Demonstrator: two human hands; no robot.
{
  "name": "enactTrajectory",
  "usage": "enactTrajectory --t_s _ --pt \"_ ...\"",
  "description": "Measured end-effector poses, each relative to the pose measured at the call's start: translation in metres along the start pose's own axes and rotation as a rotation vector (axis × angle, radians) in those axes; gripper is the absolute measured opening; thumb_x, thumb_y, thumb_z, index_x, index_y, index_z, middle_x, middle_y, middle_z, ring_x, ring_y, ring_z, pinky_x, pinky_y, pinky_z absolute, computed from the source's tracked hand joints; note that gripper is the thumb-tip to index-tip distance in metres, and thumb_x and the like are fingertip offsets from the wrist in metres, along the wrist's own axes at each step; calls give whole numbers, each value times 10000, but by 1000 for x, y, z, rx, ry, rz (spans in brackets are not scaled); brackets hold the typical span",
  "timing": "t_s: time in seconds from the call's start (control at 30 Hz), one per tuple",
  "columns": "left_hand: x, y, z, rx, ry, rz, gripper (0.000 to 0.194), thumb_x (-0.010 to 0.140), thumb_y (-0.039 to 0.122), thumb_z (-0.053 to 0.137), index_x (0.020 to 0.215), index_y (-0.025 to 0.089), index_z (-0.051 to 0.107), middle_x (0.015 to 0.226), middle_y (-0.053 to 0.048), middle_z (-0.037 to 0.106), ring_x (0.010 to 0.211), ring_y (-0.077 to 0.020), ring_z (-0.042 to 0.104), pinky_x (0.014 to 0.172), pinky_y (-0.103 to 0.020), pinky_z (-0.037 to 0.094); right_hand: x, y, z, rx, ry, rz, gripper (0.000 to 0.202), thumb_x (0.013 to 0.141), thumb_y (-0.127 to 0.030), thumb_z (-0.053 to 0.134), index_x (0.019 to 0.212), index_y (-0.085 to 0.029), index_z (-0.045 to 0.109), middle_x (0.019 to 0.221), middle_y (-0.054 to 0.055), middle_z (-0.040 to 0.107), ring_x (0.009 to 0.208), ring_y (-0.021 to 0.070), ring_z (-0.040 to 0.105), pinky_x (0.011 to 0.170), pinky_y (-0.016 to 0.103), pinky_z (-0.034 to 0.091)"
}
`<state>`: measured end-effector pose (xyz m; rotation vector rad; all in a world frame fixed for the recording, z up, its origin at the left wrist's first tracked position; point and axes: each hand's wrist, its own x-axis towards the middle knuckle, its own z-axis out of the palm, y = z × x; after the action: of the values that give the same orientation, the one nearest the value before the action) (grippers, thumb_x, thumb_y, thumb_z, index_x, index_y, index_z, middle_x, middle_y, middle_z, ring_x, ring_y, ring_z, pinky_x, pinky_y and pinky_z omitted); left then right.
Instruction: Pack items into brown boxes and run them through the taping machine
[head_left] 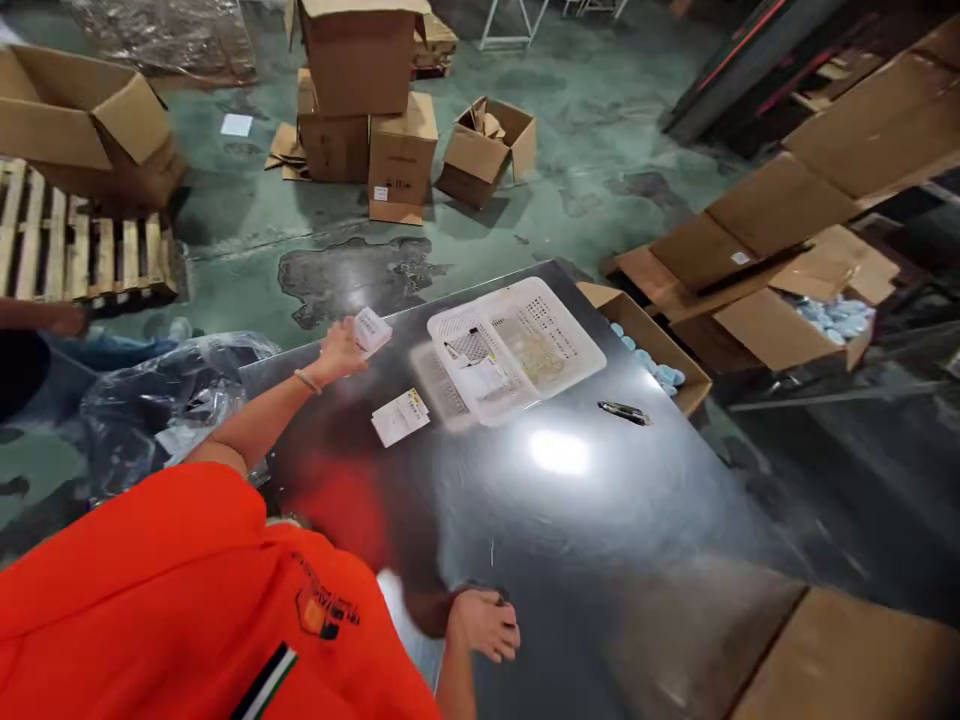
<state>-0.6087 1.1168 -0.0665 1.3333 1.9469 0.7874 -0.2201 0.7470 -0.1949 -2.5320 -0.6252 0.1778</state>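
At the table's left edge, my left hand (341,350) has its fingers round a small stack of white cards (371,331). My right hand (486,625) rests near the front edge of the shiny metal table (525,510), fingers curled; a small dark shape shows beside its fingertips, too unclear to name. Another pile of white cards (400,417) lies between my left hand and a white plastic basket (590,352). Inside the basket are papers, a dark-patterned item and a heap of thin yellowish pieces. A dark cutter-like tool (625,413) lies right of the basket.
An open carton (686,395) with pale blue items adjoins the table's right side. A brown box (847,660) is at the lower right. Clear plastic wrap (180,400) and another person's arm (45,317) are at the left. Cartons and a wooden pallet (82,245) stand beyond.
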Motion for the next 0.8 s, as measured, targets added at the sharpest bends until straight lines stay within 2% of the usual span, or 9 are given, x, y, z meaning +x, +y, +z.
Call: enactTrajectory --t_s 0.07,0.1,0.17,0.27,0.37,0.47,0.57,0.63,0.8 --pt "-23 -31 -2 140 -48 -110 932 490 115 1012 1305 141 559 1434 -301 572 1491 -620 429 1239 -719 351 -5 -16 -11 -172 125 234 254 811 -574 375 899 -362 484 1231 211 568 1301 684 561 683 925 349" --pt "-31 -42 -1 213 -93 -140 963 531 156 1018 1364 119 535 1481 -335 538 1502 -623 407 1241 -730 332 -6 -23 -15 -241 127 293 250 824 -562 376 894 -349 484 1247 213 577 1312 647 574 701 896 413" --pt "-39 -59 4 366 -191 -146 1030 613 215 1011 1473 64 464 1554 -379 468 1509 -593 398 1245 -700 327 -7 -32 -18 -330 89 331 255 812 -551 404 905 -335 500 1276 205 594 1324 587 592 740 849 490" --pt "-35 -68 9 554 -280 -104 1071 704 235 982 1564 4 386 1590 -392 424 1486 -531 442 1218 -604 382 -5 -32 -16 -347 75 347 330 700 -587 530 942 -362 546 1331 171 622 1343 547 601 842 823 506" --pt "-26 -56 17 576 -264 -106 1092 668 245 1013 1555 -4 427 1555 -411 459 1445 -556 495 1153 -600 436 -4 -25 -12 -245 120 373 346 615 -587 609 918 -428 556 1387 123 631 1408 513 591 945 791 489" --pt "-15 -27 35 488 -237 -64 1066 604 246 1054 1496 27 512 1526 -419 504 1435 -591 505 1109 -602 445 -4 -20 -6 -135 209 393 281 667 -618 556 893 -452 560 1402 119 620 1456 499 577 939 807 472" --pt "-2 5 63 400 -263 31 1010 662 190 1019 1509 9 499 1551 -439 485 1462 -577 470 1127 -619 407 -4 -21 -4 -115 243 368 269 763 -608 481 919 -415 584 1368 168 619 1426 539 584 879 860 464" --pt "4 22 84 394 -299 70 1042 692 163 997 1557 -13 445 1586 -449 442 1483 -569 436 1159 -640 378 -5 -23 -4 -142 235 354 248 810 -557 484 929 -376 604 1318 198 633 1366 547 606 870 850 490" --pt "11 33 131 399 -356 77 1128 662 74 990 1620 -27 402 1643 -419 394 1537 -569 365 1233 -669 310 -3 -26 -3 -246 163 387 192 887 -426 567 1024 -328 660 1332 202 641 1300 472 599 984 717 516"
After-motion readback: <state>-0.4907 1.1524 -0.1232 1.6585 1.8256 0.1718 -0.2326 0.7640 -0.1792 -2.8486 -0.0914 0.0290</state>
